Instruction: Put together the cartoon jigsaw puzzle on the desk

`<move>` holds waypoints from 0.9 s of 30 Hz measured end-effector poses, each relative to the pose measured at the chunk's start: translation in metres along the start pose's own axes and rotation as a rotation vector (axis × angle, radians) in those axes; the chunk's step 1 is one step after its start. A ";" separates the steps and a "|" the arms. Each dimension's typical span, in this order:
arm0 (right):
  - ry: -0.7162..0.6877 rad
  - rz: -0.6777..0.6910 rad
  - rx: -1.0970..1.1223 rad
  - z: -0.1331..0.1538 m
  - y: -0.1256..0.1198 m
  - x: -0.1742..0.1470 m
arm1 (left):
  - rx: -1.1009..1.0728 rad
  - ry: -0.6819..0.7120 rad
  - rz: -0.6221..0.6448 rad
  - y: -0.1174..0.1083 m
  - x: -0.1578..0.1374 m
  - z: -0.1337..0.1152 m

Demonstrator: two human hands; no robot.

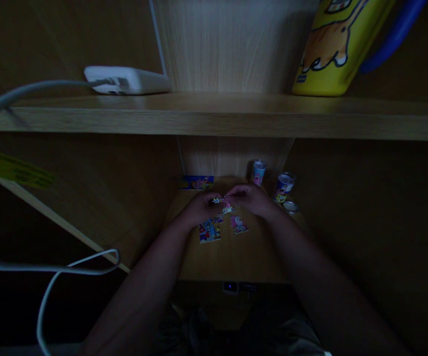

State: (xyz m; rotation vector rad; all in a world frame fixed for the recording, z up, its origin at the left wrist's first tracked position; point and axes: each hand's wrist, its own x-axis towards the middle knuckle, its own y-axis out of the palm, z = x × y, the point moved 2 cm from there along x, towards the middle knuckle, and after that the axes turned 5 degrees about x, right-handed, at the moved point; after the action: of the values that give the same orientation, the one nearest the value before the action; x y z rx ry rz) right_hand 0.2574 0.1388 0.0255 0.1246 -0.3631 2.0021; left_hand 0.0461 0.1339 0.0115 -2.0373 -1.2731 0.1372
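My left hand (pixel 199 210) is closed at the left of some joined jigsaw puzzle pieces (pixel 227 207), its fingers curled on their edge. My right hand (pixel 253 199) reaches in from the other side, thumb and finger pinched at the top of the same pieces. In the dim light I cannot make out a separate piece between those fingertips. Nearer to me lie two partly joined puzzle sections: a blue and red one (pixel 210 231) below my left hand and a pink one (pixel 239 224) to its right.
A picture card (pixel 198 182) lies at the back left of the wooden desk (pixel 232 262). Two printed tins (pixel 258 172) (pixel 284 187) and a round lid (pixel 291 206) stand at the right. A shelf (pixel 214 121) above carries a white charger (pixel 128 80) and a yellow mug (pixel 338 49).
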 end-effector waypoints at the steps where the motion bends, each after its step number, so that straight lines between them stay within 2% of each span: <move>1: 0.030 0.008 0.027 -0.001 0.000 0.000 | -0.004 0.006 0.000 0.000 0.000 0.000; 8: 0.161 0.104 0.063 -0.013 -0.001 0.001 | 0.001 0.056 0.090 0.002 -0.001 0.000; 16: 0.012 0.105 0.013 -0.001 0.003 -0.001 | -0.028 -0.080 0.109 0.002 -0.002 0.001; 22: 0.040 0.135 0.029 -0.003 0.004 0.000 | -0.067 -0.085 0.163 0.003 -0.003 -0.003; 27: 0.036 0.180 -0.048 0.002 0.003 -0.003 | -0.051 -0.062 0.165 0.002 -0.003 -0.004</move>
State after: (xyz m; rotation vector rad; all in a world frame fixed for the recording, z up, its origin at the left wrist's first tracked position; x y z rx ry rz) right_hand 0.2564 0.1345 0.0257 0.0255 -0.4114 2.1682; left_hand 0.0475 0.1289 0.0126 -2.1967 -1.1550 0.2477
